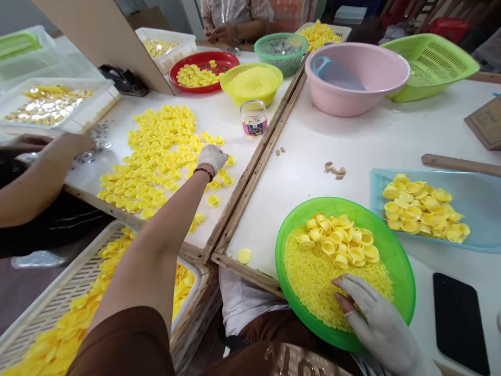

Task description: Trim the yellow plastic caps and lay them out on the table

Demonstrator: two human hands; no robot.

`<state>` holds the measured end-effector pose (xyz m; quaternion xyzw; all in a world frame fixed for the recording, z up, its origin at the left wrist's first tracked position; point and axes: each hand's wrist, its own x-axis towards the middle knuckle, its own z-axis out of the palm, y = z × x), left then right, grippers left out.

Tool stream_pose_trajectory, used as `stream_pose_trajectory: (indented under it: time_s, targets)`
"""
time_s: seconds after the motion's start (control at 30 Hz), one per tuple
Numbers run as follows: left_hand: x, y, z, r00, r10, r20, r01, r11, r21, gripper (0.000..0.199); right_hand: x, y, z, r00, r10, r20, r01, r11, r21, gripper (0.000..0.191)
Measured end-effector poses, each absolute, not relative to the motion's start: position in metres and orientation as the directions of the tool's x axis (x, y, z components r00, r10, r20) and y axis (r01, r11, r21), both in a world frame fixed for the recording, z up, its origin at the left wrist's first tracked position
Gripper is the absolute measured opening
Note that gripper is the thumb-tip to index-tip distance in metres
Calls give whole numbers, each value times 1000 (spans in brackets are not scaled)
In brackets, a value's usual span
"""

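My left hand [212, 158], in a white fingerless glove, reaches out over the right edge of a spread of small yellow cup-shaped plastic pieces [156, 151]. Its fingers are curled, and whatever they may hold is hidden. Over the near right side of a green bowl [407, 303], my right hand [371, 318] is gloved too, its bare fingertips apart and close to yellow pellets [313, 287]. No piece shows between these fingers. A heap of yellow cup pieces [340, 240] lies on the pellets at the bowl's far side.
A blue tray [481, 209] with yellow pieces and a black phone [461, 321] lie right of the bowl. A wooden ridge [250, 193] divides the tables. Behind stand a pink basin [344, 104] and clear jar [253, 119]. A co-worker's hand [74, 143] is at left.
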<state>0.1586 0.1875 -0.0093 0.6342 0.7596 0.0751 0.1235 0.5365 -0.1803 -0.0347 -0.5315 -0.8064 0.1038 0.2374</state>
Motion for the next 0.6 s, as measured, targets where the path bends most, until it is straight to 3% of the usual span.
stream_pose_trajectory:
  time_s: [0.17, 0.33, 0.43, 0.6]
  targets:
    - [108, 111, 17, -140, 990, -3, 955, 136, 263, 35, 536, -149, -12, -424, 875, 235, 742, 484, -464, 20]
    - [55, -6, 12, -246, 951, -185, 949, 275, 153, 29, 479, -81, 16, -611, 754, 240, 567, 629, -533, 14]
    - [52, -46, -15, -268, 942, -200, 950, 292, 106, 40, 408, -38, 20, -722, 673, 159, 487, 658, -574, 16]
    - [66, -62, -48, -319, 947, -30, 945, 320, 65, 39, 270, 15, 2, -790, 588, -173, 596, 669, -444, 26]
